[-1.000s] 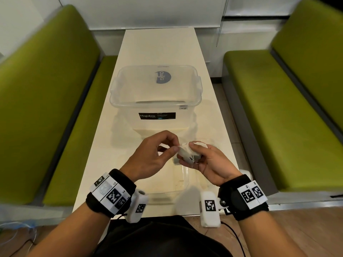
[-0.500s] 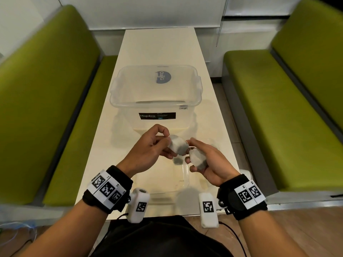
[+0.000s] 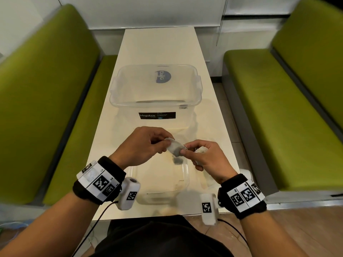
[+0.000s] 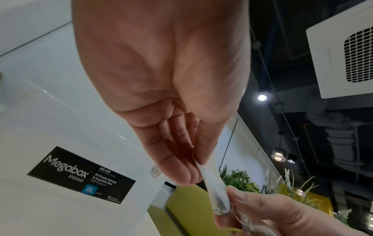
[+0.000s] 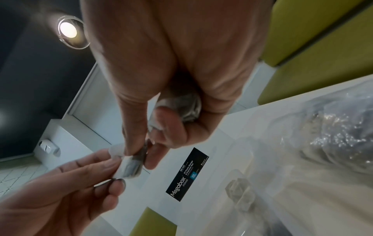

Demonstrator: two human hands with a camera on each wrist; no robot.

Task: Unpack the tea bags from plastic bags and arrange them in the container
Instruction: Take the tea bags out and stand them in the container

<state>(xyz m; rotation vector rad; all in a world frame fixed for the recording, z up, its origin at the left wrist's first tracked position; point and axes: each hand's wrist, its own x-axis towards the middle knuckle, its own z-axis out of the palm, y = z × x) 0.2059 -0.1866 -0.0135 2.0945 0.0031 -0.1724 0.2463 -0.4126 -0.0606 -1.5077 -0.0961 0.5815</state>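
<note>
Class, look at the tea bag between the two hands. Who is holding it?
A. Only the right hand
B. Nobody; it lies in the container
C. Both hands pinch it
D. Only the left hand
C: the left hand and right hand each pinch an end of the tea bag, in front of the container.

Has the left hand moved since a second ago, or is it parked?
Cannot tell: the left hand pinches the tea bag about as far below the Megabox label as before; the head camera may have shifted.
</note>
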